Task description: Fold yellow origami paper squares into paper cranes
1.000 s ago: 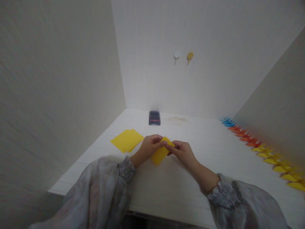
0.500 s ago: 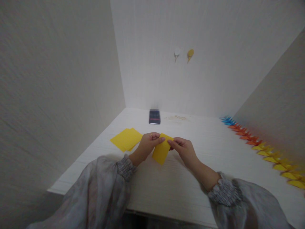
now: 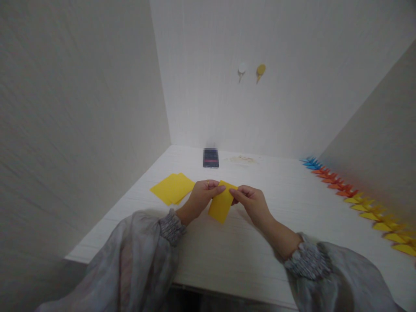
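Note:
A narrow yellow sheet of paper [image 3: 221, 207], apparently folded, is held up just above the table between both hands. My left hand [image 3: 202, 197] pinches its upper left side, thumb on the near face and fingers behind. On the upper right side, my right hand [image 3: 251, 200] grips the paper between thumb and fingers. Some of the fingertips are hidden behind the paper. Left of my left hand, overlapping yellow paper sheets [image 3: 170, 189] lie flat on the table.
A phone [image 3: 211, 157] with a blurred screen rests near the back wall. Along the right side runs a row of folded paper figures [image 3: 360, 206] in blue, orange and yellow. A white hook [image 3: 241, 69] and a yellow hook [image 3: 261, 70] are on the wall. The white table's [image 3: 240, 264] front edge is close to me.
Both hands keep their hold on the yellow paper and have barely moved. The view has shifted very slightly.

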The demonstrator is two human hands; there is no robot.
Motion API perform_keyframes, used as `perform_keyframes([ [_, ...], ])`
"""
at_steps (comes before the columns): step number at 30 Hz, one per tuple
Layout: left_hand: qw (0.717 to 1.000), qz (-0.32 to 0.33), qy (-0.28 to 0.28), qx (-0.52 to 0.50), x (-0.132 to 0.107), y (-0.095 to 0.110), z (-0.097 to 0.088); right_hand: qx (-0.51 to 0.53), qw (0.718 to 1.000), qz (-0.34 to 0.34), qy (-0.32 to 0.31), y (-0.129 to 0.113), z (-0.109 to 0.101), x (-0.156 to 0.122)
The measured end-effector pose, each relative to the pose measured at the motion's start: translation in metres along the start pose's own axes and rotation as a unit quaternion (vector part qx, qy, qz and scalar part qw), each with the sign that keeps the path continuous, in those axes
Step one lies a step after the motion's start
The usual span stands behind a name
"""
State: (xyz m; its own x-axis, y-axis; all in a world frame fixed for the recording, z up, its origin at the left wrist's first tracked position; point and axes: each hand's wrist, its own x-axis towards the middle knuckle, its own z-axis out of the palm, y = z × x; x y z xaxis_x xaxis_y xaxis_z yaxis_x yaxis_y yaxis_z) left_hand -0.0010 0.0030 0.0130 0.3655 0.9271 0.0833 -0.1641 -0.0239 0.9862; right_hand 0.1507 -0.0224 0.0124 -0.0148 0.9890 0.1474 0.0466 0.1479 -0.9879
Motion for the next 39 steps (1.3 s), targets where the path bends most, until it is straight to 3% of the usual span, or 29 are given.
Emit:
perform_keyframes([
  [22, 1.0, 0.0, 0.006, -0.012, -0.0009, 0.0003, 0.0012, 0.044, 0.999, 0.003, -0.007, 0.0003, -0.0005, 0.001],
  [33, 0.997, 0.025, 0.078, 0.009, 0.0014, -0.0037, 0.0009, 0.038, 0.999, 0.008, -0.018, 0.0005, 0.0008, 0.0002],
  [39, 0.996, 0.028, 0.087, 0.016, 0.004, -0.0068, -0.0013, 0.035, 0.999, 0.011, -0.027, 0.0032, 0.0007, 0.0006],
])
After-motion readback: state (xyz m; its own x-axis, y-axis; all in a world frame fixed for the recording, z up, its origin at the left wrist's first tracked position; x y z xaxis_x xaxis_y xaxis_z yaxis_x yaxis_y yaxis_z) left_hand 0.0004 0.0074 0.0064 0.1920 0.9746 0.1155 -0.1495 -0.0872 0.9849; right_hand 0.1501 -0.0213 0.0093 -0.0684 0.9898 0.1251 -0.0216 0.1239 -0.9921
